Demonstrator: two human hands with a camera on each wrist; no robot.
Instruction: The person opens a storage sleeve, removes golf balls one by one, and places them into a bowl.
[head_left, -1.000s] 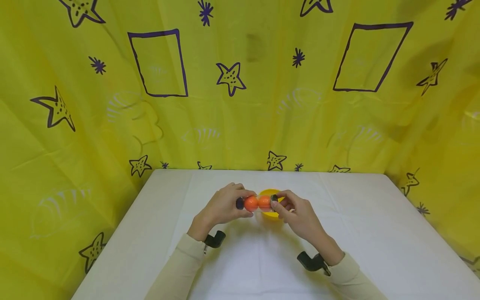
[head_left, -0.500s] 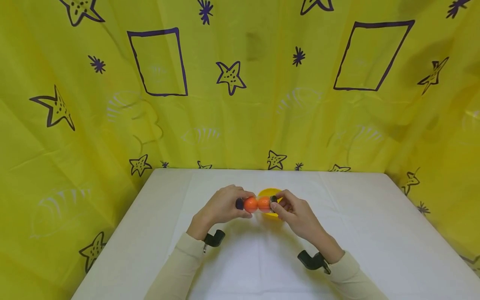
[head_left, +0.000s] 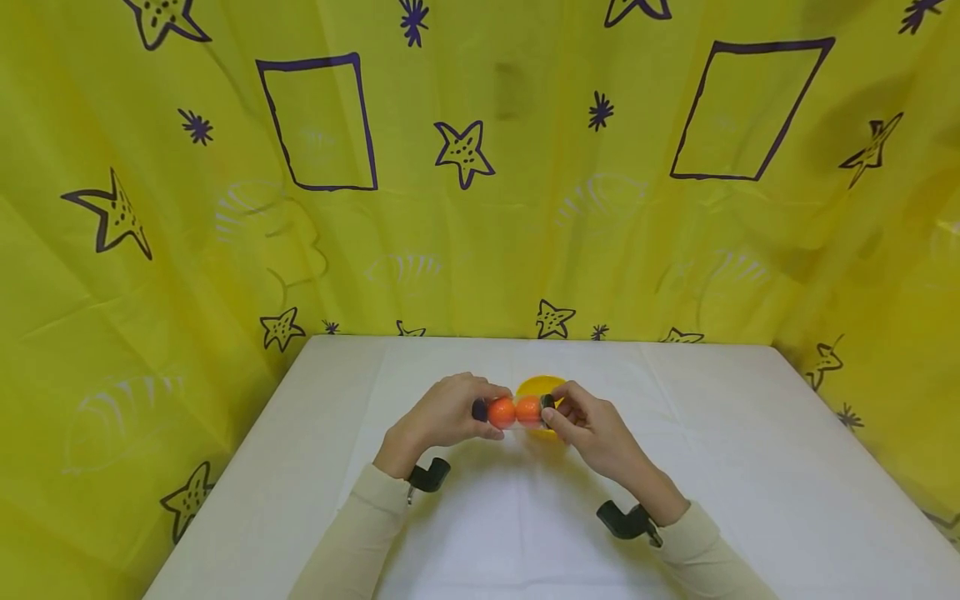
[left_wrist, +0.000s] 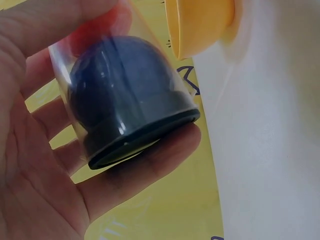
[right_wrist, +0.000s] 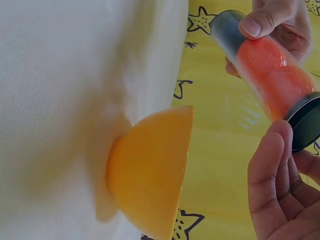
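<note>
Basically unchanged: left hand [head_left: 442,414] and right hand [head_left: 592,429] still pinch the capped tube [head_left: 514,410] ends, fingers curled, above yellow bowl [head_left: 534,386].

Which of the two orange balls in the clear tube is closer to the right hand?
The orange ball beside the right hand, next to the dark cap it pinches; the other ball sits nearer the left hand.

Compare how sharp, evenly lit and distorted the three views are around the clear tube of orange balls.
Head view: even light, soft shadows under the hands, backdrop lines bowed by the wide lens. Left wrist view: the tube fills the frame, its dark cap glinting. Right wrist view: the yellow bowl looks soft-edged, the balls smeared behind plastic.
</note>
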